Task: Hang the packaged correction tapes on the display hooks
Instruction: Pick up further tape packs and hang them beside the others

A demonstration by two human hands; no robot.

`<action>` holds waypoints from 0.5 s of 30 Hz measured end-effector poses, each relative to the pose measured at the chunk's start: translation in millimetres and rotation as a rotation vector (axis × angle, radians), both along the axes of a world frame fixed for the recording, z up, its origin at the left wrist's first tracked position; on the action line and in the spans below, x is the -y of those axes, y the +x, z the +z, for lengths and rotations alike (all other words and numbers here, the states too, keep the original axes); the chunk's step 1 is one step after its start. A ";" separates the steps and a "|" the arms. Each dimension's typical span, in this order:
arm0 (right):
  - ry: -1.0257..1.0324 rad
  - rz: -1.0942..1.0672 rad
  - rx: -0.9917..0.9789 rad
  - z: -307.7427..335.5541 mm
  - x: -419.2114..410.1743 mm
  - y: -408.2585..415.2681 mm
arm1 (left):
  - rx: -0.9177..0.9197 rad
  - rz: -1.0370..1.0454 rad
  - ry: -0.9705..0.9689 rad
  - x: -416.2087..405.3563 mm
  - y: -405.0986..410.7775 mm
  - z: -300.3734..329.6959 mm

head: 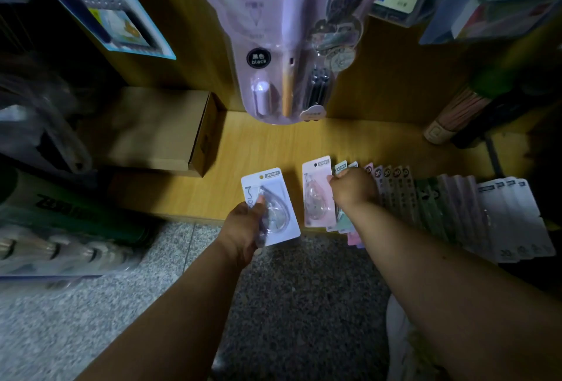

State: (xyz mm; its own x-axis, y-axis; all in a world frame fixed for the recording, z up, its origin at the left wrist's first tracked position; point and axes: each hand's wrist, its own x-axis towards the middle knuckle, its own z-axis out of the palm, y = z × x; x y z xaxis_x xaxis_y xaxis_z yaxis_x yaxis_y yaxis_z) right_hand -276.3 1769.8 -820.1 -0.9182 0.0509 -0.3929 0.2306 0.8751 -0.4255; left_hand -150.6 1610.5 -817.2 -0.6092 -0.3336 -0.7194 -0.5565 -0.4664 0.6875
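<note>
Clamping a white pack (271, 207) in your left grip (243, 225), right grip (352, 190) on the fanned row (456, 210) at the shelf's (258, 143) front edge, you've hung none visibly.

One head-worn wide-angle view looks steeply down, close over a low wooden shelf (273, 149) and speckled floor (91, 304)

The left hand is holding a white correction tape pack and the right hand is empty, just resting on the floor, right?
Not quite. The left hand does hold the white pack, but the head view shows the right hand gripping the pink pack in the row.
</note>
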 end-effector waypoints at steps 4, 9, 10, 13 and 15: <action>-0.207 -0.015 -0.031 14.6 1.1 3.8 | -0.016 0.087 -0.035 6.7 3.1 -4.0; -0.584 0.014 0.119 39.1 5.6 15.1 | -0.074 0.135 -0.076 6.5 9.2 3.3; -0.621 0.040 0.157 41.8 6.6 19.0 | -0.079 0.128 -0.049 4.5 8.6 4.7; -0.639 0.104 0.217 42.2 9.3 29.4 | -0.081 0.077 0.007 -4.1 3.2 8.5; -0.638 0.101 0.228 40.6 10.6 35.2 | -0.116 0.035 0.125 -9.9 1.8 14.0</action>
State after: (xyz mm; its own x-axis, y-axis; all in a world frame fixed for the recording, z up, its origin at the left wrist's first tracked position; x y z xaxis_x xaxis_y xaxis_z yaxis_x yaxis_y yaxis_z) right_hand -241.1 1759.2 -779.5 -0.7971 -0.3361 -0.5017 0.3063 0.4910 -0.8156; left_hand -148.8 1620.4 -803.2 -0.6800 -0.2688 -0.6821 -0.4586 -0.5700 0.6818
